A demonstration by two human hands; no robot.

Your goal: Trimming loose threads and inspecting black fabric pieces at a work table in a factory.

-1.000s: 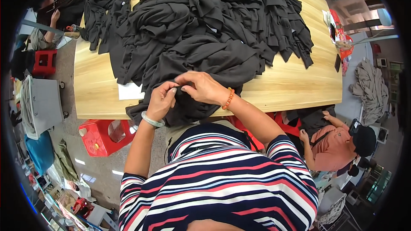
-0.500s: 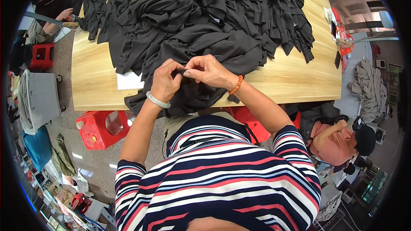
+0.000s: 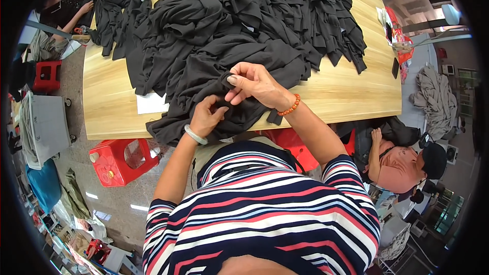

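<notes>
A big heap of black garments (image 3: 229,25) covers most of a long wooden table (image 3: 351,91). At the near edge, my right hand (image 3: 254,84), with an orange bead bracelet on its wrist, pinches a fold of one black garment (image 3: 239,112) and lifts it slightly. Just below and left of it, my left hand (image 3: 206,117), wearing a pale bangle, grips the same piece of cloth. The garment hangs over the table's front edge. My striped shirt fills the lower part of the view.
A white paper sheet (image 3: 152,104) lies on the table by the heap. A red plastic stool (image 3: 119,160) stands under the left edge. A person in an orange top (image 3: 402,165) sits low at the right; another person (image 3: 69,5) sits far left.
My right hand has risen and moved away from my left, pulling the cloth up. My left hand has dropped lower on the garment. The view has tilted closer to the table.
</notes>
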